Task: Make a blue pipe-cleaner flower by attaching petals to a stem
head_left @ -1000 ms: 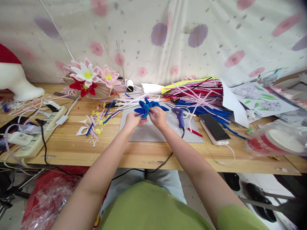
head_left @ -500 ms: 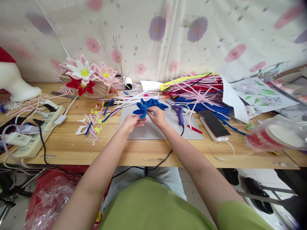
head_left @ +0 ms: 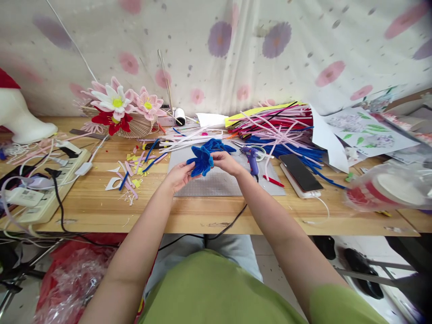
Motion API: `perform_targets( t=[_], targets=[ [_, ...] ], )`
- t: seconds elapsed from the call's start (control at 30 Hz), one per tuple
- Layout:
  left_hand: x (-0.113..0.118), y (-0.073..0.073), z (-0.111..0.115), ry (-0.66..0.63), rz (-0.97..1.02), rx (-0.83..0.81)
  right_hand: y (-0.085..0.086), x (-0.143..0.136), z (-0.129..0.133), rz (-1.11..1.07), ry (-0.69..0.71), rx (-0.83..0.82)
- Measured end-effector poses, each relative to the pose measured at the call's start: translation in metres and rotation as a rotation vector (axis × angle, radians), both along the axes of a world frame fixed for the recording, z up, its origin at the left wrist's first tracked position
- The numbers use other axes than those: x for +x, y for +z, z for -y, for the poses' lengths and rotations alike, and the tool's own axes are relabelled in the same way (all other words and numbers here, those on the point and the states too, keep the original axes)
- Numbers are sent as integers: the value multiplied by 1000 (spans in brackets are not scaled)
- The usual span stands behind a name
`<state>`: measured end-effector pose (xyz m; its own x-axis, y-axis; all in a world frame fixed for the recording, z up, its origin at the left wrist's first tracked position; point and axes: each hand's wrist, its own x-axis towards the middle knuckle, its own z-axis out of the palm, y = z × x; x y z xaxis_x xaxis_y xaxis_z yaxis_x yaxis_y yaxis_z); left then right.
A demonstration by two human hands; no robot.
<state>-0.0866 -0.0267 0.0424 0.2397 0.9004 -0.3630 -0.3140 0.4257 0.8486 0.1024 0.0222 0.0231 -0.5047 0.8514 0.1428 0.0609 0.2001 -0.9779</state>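
Two hands are all I see at work here, and both grasp one blue pipe-cleaner flower [head_left: 203, 159]. My left hand [head_left: 177, 175] pinches it from the 7 o'clock side, fingers curled under the petals; my right hand [head_left: 227, 161] grips it from 3 o'clock, thumb and fingers closed on the blue strands. The flower is held just above the grey cutting mat [head_left: 219, 182], near the mat's far edge at 12 o'clock.

I count one purple glue gun [head_left: 251, 158] lying on the mat at 3 o'clock from my right hand, just beside it, its black cord running off the near table edge. One dark phone [head_left: 300, 168] lies past the gun at 3 o'clock, resting on a white slab. One red pen [head_left: 274, 181] lies between gun and phone.

One large heap of pipe cleaners [head_left: 280, 128], in red, pink, white, blue and yellow, sits at 1 o'clock; I cannot count the single stems. Three finished flowers [head_left: 116, 108] stand at 10 o'clock: one white, one pink, one red. One white power strip [head_left: 50, 189] lies at 9 o'clock with several plugs in it; how many I cannot tell. Scattered cut scraps [head_left: 130, 177] lie between the strip and the mat. One clear plastic container [head_left: 388, 191] with a red band sits at 3 o'clock, well apart.
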Motion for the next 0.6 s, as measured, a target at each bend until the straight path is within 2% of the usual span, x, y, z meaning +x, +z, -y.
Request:
perform_targets(
  t=[0.07,0.1,0.17,0.2,0.23,0.3,0.37,0.47,0.6],
  targets=[
    [5,-3,0,96,-54,14,1,0,0,31,-21,4],
    [7,-3,0,190,-104,52,1,0,-1,56,-58,20],
    [8,-3,-2,426,-249,214,1,-1,-2,132,-185,81],
    [8,-2,-2,516,-326,321,1,-2,-2,178,-260,123],
    [8,-1,-1,553,-391,427,1,-3,-2,228,-325,171],
    [8,1,1,476,-477,575,2,-7,-1,334,-394,278],
    [10,0,4,345,-515,611,3,-11,2,441,-385,392],
    [10,-6,5,250,-489,531,4,-16,6,566,-332,520],
    [1,-14,0,156,-345,424,4,-15,8,596,-204,577]
  ],
)
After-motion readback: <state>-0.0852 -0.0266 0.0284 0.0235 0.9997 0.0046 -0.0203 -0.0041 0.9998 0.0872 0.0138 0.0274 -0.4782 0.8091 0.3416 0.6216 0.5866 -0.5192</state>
